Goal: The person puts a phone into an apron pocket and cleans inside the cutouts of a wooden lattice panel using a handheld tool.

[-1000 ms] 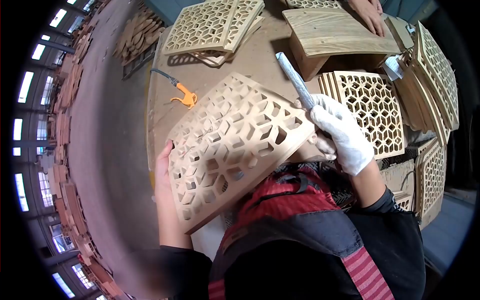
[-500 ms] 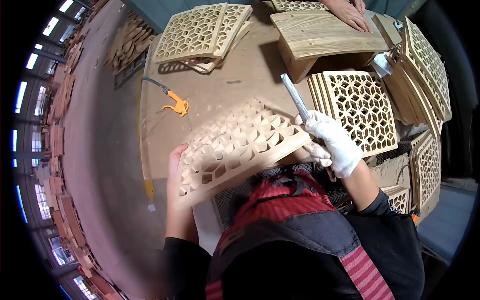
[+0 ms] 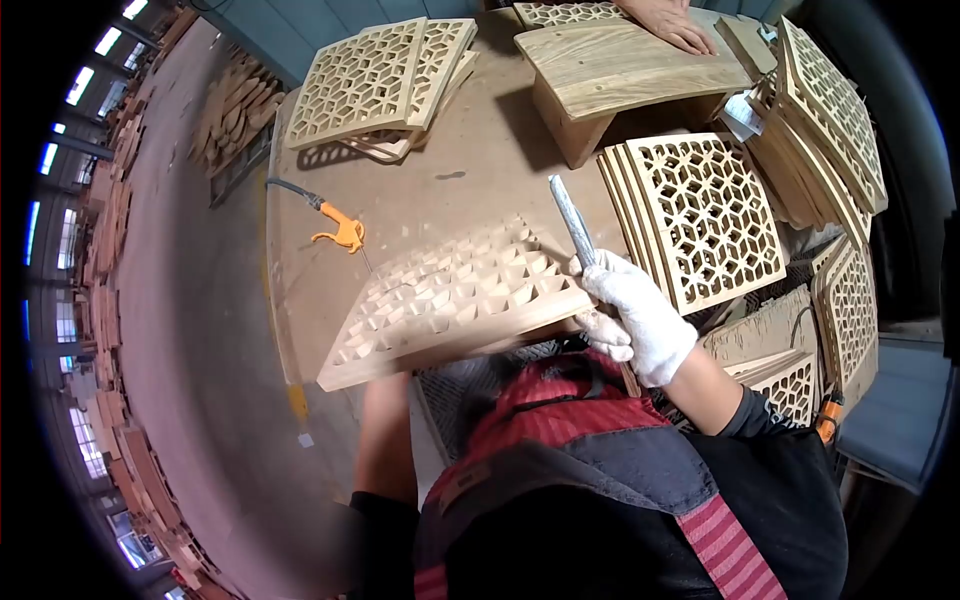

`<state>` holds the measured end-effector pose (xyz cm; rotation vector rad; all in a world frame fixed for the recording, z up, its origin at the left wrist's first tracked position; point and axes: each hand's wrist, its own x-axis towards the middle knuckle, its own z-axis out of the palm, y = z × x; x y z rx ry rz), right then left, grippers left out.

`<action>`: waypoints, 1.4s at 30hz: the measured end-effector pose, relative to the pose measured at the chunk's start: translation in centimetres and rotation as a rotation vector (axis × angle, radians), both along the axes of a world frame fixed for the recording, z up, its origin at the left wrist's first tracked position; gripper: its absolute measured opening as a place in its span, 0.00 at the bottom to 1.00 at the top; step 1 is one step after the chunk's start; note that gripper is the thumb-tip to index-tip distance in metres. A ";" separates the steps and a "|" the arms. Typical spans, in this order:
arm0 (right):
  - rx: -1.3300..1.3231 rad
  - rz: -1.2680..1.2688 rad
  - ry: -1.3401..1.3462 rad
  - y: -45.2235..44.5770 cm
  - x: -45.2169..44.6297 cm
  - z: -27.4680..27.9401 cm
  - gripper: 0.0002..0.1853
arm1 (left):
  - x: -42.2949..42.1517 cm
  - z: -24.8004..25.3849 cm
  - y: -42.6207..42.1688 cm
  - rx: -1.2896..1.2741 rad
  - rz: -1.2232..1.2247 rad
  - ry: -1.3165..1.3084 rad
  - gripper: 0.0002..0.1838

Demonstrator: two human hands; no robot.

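A wooden lattice panel (image 3: pixel 455 336) is tilted in front of me, blurred by motion. My left forearm (image 3: pixel 386 430) reaches up under its left part; the panel hides that hand and its fingers. At the panel's right end, my right hand (image 3: pixel 640 320) wears a white glove with bare fingertips partly showing. Its fingers are closed round a grey, mottled stick (image 3: pixel 572 222) that points up and away. The lower fingers of this hand are close to the panel's right corner; whether they grip it I cannot tell.
An orange air blow gun (image 3: pixel 342 230) lies on the table (image 3: pixel 480 120). Lattice panels are stacked at the back left (image 3: pixel 360 80) and on the right (image 3: pixel 710 220). Another person's hand (image 3: pixel 675 25) rests on a curved-top wooden stand (image 3: pixel 630 65). More panels (image 3: pixel 850 320) lean at far right.
The panel has swung lower and to the left. My left hand, which showed at its left edge, is now out of sight beneath it. My right hand keeps the stick.
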<state>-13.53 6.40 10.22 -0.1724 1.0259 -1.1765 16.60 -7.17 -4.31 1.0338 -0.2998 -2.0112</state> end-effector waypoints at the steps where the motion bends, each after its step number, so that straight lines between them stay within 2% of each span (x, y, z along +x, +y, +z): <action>1: 0.008 -0.010 -0.008 0.0 0.3 0.2 0.07 | -0.2 -0.2 1.1 -0.060 -0.023 -0.029 0.36; 5: 0.010 -0.032 -0.039 0.4 1.8 0.6 0.06 | -0.4 0.1 6.1 -0.337 -0.238 -0.189 0.37; 8: 0.031 -0.046 -0.018 1.1 3.0 0.4 0.06 | -0.1 1.4 7.9 -0.622 -0.580 -0.424 0.37; 10: -0.011 -0.046 -0.053 1.6 3.7 0.4 0.06 | -0.4 4.0 8.8 -0.778 -0.655 -0.515 0.29; 11: 0.000 -0.037 -0.034 1.7 4.1 0.4 0.06 | -0.8 5.9 9.3 -0.802 -0.608 -0.490 0.22; 13: 0.019 -0.021 0.002 2.1 5.0 0.5 0.06 | -1.1 7.5 9.9 -0.661 -0.470 -0.298 0.16; 14: 0.021 0.031 0.026 2.4 5.4 1.0 0.06 | -1.1 7.7 10.1 -0.494 -0.380 -0.131 0.15; 16: 0.009 0.060 0.006 3.2 6.6 0.4 0.06 | -1.0 8.7 10.0 -0.338 -0.378 -0.049 0.21; 17: 0.021 0.098 0.027 3.4 7.3 0.4 0.06 | -0.8 9.6 9.6 -0.351 -0.465 -0.134 0.29; 19: 0.028 0.100 0.012 4.2 8.8 -0.2 0.05 | -0.2 10.0 9.5 -0.347 -0.473 -0.214 0.29; 20: 0.018 0.136 0.019 4.4 9.2 -0.4 0.06 | 0.0 9.7 9.7 -0.329 -0.394 -0.207 0.21; 24: 0.022 0.283 0.052 4.8 10.6 -0.5 0.09 | 1.3 10.3 9.6 -0.412 -0.335 -0.342 0.14; 26: 0.018 0.384 0.145 4.7 10.9 -0.1 0.11 | 2.9 10.4 9.1 -0.387 -0.372 -0.402 0.26; 27: 0.011 0.376 0.182 4.7 11.1 -0.2 0.11 | 3.8 10.5 8.9 -0.375 -0.392 -0.432 0.34; 29: 0.000 0.359 0.256 4.7 11.2 -0.5 0.12 | 4.6 11.0 8.5 -0.152 -0.164 -0.180 0.34; 33: -0.012 0.135 0.476 4.5 10.5 -2.0 0.10 | 8.4 11.7 6.9 -0.226 -0.200 -0.246 0.34; 34: -0.096 0.027 0.572 4.2 10.9 -3.4 0.09 | 8.9 12.3 6.6 -0.218 -0.174 -0.249 0.36; 37: 0.053 0.111 0.589 4.3 10.4 -1.9 0.11 | 10.7 13.3 5.5 -0.299 -0.215 -0.205 0.36; 40: -0.038 -0.007 0.691 4.0 11.0 -3.6 0.09 | 11.9 13.9 4.6 -0.328 -0.205 -0.166 0.38; 42: 0.029 0.057 0.676 3.7 10.9 -3.2 0.10 | 12.0 14.8 4.3 -0.322 -0.194 -0.162 0.38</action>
